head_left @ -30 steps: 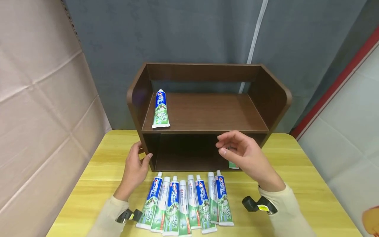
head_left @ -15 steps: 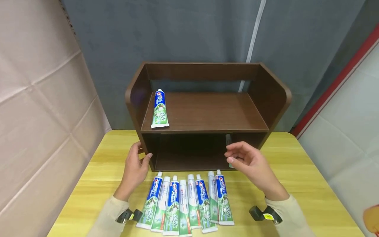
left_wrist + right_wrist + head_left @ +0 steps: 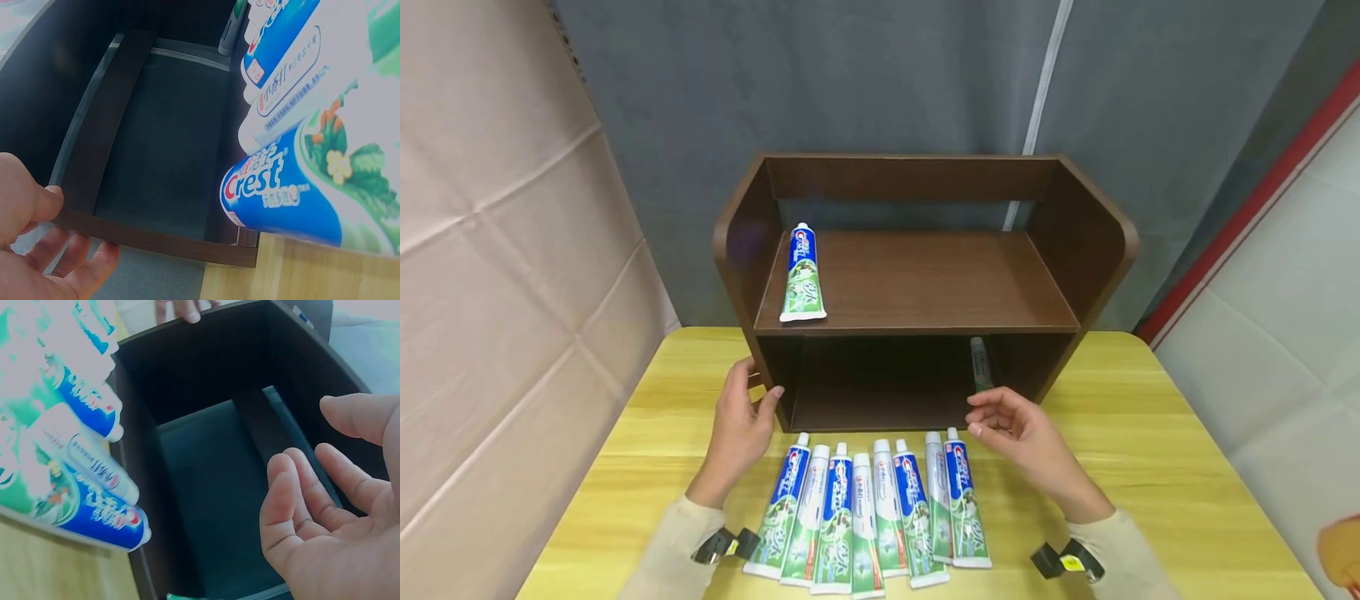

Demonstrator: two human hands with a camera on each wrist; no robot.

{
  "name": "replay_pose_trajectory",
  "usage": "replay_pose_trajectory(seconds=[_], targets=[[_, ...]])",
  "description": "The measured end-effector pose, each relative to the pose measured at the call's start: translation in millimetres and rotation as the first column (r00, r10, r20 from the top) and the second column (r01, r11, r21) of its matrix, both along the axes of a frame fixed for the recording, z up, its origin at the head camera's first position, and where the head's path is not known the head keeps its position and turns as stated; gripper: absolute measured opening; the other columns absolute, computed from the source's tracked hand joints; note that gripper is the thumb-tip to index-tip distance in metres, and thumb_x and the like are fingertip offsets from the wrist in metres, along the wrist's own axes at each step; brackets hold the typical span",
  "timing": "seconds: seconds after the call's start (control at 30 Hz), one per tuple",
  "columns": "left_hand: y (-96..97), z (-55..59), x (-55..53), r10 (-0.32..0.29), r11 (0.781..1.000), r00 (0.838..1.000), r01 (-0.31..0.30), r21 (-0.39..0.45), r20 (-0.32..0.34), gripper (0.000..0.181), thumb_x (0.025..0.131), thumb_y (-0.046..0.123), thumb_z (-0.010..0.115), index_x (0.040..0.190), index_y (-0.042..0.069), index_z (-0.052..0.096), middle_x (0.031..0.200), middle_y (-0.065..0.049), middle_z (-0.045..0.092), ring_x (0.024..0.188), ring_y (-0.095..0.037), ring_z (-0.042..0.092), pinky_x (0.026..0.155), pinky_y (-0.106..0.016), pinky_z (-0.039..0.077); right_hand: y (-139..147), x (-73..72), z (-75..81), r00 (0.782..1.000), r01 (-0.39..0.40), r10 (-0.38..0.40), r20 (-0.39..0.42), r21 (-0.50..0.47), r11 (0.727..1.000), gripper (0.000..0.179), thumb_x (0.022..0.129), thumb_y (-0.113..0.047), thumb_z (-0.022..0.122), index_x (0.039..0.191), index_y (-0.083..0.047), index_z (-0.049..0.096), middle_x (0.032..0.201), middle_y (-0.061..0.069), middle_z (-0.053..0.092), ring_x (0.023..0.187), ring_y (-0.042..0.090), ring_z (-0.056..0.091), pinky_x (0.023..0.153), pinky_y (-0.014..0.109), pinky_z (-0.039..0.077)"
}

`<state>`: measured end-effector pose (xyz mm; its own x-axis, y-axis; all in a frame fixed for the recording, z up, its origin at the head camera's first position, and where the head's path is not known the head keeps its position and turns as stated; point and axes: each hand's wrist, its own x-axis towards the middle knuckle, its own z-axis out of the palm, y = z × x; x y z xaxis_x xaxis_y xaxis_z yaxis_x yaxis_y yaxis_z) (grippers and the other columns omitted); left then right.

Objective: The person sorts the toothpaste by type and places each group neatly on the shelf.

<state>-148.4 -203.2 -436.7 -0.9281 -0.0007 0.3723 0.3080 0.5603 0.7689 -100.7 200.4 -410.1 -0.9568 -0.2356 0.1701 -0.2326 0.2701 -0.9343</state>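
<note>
A dark brown two-tier shelf (image 3: 925, 279) stands on the table. My left hand (image 3: 740, 425) grips its left side panel, thumb on the inside face and fingers around the outside, as the left wrist view shows. My right hand (image 3: 1026, 437), fingers loosely bent and holding nothing, is just in front of the lower compartment's right part. Behind its fingertips a grey-and-green toothpaste tube (image 3: 981, 362) lies in that compartment, its lower end hidden by the hand. One blue-and-green Crest toothpaste tube (image 3: 802, 275) lies at the left of the upper tier, cap toward the back.
Several toothpaste tubes lie in a row before the shelf, caps toward it, blue Crest tubes (image 3: 837, 525) alternating with white-and-green tubes (image 3: 865, 517). They lie between both forearms on the yellow wood-grain table (image 3: 1150, 467). A grey curtain (image 3: 880, 75) hangs behind.
My right hand has drawn down and back from the lower compartment, uncovering more of the grey-and-green toothpaste tube there. The left hand keeps its grip on the side panel.
</note>
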Motion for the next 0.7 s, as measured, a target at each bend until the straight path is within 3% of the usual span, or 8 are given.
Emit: replay_pose_trajectory(seconds=[0.43,0.7], targets=[[-0.2,0.4,1.7,0.001,1.0,1.0,-0.001,-0.002,0.016,0.052,0.104,0.003,0.063,0.151,0.002,0.041,0.143,-0.019,0.053,0.127,-0.041,0.06,0.095,-0.061,0.061,5,4.7,-24.6,0.997,0.035,-0.037,0.068,0.024,0.999,0.033,0.098,-0.008,0.074,0.127,0.001,0.064,0.113,0.029,0.068,0.095,0.015,0.068,0.083,0.023,0.061],[-0.7,1.7,1.1,0.004,1.0,1.0,-0.004,-0.005,0.018,0.052,0.105,0.005,0.063,0.151,0.003,0.041,0.141,-0.019,0.054,0.126,-0.04,0.059,0.096,-0.062,0.061,7,7.9,-37.6,0.985,0.036,-0.039,0.169,0.02,0.999,0.043,0.096,-0.007,0.075,0.132,0.008,0.058,0.114,0.026,0.067,0.095,0.017,0.067,0.084,0.021,0.06]])
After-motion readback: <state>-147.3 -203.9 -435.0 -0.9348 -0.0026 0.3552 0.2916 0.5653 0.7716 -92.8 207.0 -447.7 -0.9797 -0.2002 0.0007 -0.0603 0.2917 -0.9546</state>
